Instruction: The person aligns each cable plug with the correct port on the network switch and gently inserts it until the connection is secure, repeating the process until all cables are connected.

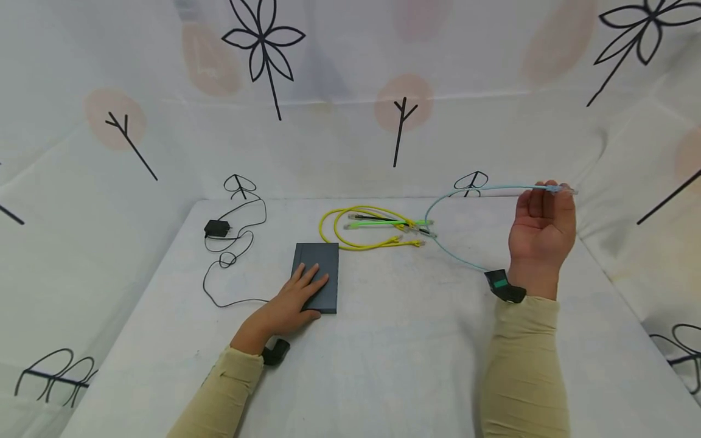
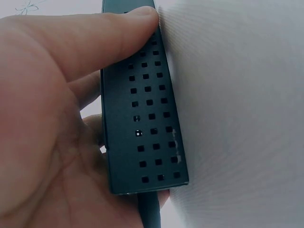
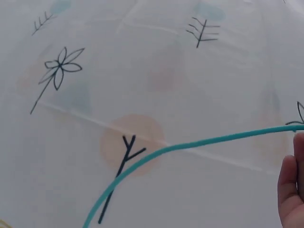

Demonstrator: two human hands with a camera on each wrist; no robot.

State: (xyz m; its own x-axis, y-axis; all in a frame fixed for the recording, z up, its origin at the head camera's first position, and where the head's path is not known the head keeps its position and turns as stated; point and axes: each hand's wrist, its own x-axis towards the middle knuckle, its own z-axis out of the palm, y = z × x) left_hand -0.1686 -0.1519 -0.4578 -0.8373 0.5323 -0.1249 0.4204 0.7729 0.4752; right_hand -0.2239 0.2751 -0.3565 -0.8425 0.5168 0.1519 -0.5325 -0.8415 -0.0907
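My left hand rests on a flat dark grey box, fingers spread over its top. In the left wrist view, the thumb lies along the box's side, which has rows of square holes; a black cord leaves its lower end. Raised at the back right, my right hand pinches a light blue network cable near its clear plug. The cable arcs left from the fingertips and curves down to the table. Only part of that hand shows at the right wrist view's edge, below the cable.
Yellow network cables, a green one and a black one lie together at the back middle. A black power adapter with a tangled thin cord lies left. Patterned white cloth rises behind the table.
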